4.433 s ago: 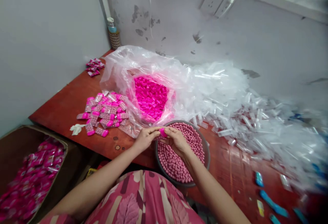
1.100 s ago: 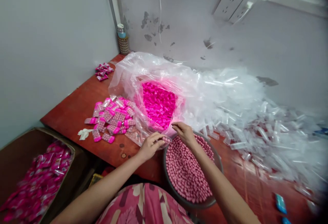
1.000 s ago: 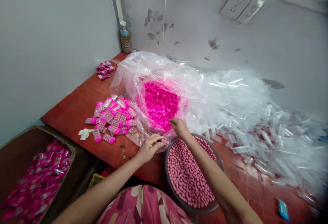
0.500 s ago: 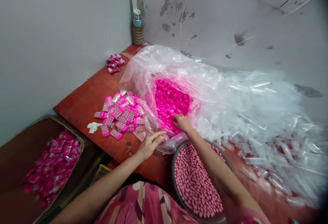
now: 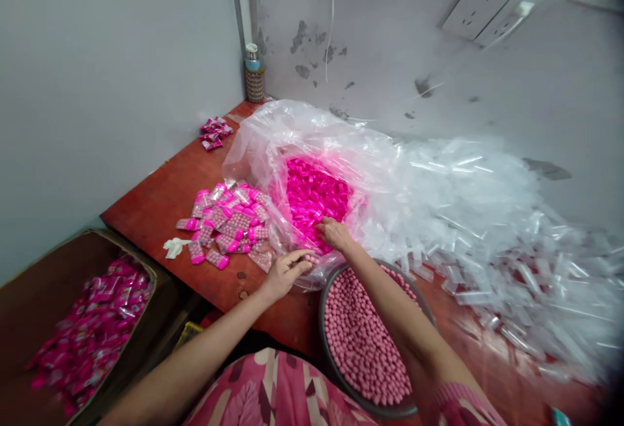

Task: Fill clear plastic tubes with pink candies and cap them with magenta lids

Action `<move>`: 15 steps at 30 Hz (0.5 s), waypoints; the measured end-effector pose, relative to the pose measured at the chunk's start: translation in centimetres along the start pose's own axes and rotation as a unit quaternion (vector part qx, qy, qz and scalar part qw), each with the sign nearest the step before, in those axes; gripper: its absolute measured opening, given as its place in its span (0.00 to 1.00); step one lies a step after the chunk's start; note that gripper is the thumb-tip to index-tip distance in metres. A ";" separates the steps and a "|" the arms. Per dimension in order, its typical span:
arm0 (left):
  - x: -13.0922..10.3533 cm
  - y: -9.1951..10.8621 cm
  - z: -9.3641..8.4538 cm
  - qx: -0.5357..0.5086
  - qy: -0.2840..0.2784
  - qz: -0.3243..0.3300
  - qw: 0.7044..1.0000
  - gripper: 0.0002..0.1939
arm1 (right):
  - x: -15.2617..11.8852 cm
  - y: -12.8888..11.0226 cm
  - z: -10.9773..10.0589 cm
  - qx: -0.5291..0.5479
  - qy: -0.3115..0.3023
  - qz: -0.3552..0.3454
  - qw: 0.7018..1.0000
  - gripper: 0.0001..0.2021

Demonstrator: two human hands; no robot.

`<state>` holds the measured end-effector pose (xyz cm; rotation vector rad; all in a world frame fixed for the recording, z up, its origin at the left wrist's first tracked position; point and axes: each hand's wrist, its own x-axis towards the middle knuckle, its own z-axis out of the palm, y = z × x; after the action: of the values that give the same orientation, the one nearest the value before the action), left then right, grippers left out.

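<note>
My left hand is closed around a small clear container filled with pink beads, held at the near edge of an open plastic bag. Bright pink plastic caps fill that bag. My right hand reaches into its mouth with curled fingers, the tips down among the caps; what they pinch is hidden. Left of the bag lies a pile of bead-filled clear containers with pink caps. Below my right forearm stands a round grey basin of loose pink beads.
Many clear empty containers are heaped on the right of the red table. A box of shiny pink packets stands lower left. More packets, a white scrap and a bottle in a woven holder lie farther back.
The camera view has shifted, so the scene sits a little farther left. Both hands keep nearly the same places at the bag, with the right fingers still among the caps.
</note>
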<state>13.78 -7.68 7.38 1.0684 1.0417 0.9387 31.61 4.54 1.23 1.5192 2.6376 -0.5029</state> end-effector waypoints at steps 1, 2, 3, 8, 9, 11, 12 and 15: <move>-0.1 -0.1 0.0 -0.016 0.004 -0.009 1.000 0.17 | -0.2 -0.1 -0.4 0.007 0.020 -0.001 1.000 0.11; -0.1 -0.1 -0.1 -0.027 0.011 -0.014 0.999 0.17 | -0.5 -0.3 -1.0 0.014 0.041 -0.001 0.999 0.12; -0.1 -0.1 -0.1 -0.032 0.016 -0.016 0.999 0.17 | -1.0 -0.5 -1.6 0.017 0.060 0.000 0.998 0.13; -0.2 0.0 0.1 0.023 0.013 0.035 0.999 0.13 | -6.1 -2.9 -5.4 0.166 0.140 -0.081 0.973 0.15; -0.2 0.1 0.3 0.053 0.014 0.048 0.997 0.13 | -7.4 -3.6 -5.9 0.202 0.147 -0.104 0.963 0.15; -0.2 0.3 0.8 0.118 0.016 0.074 0.990 0.12 | -9.8 -5.0 -6.6 0.229 0.145 -0.132 0.954 0.15; -0.2 0.4 1.1 0.147 0.012 0.087 0.985 0.12 | -10.8 -5.6 -6.7 0.221 0.138 -0.134 0.956 0.16; -0.5 0.6 2.2 0.200 -0.005 0.120 0.972 0.12 | -12.9 -6.6 -6.3 0.173 0.131 -0.111 0.970 0.17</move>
<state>15.76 -8.49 8.38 1.5592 1.1389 0.9350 33.37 -7.36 11.49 1.4660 3.0783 -0.8746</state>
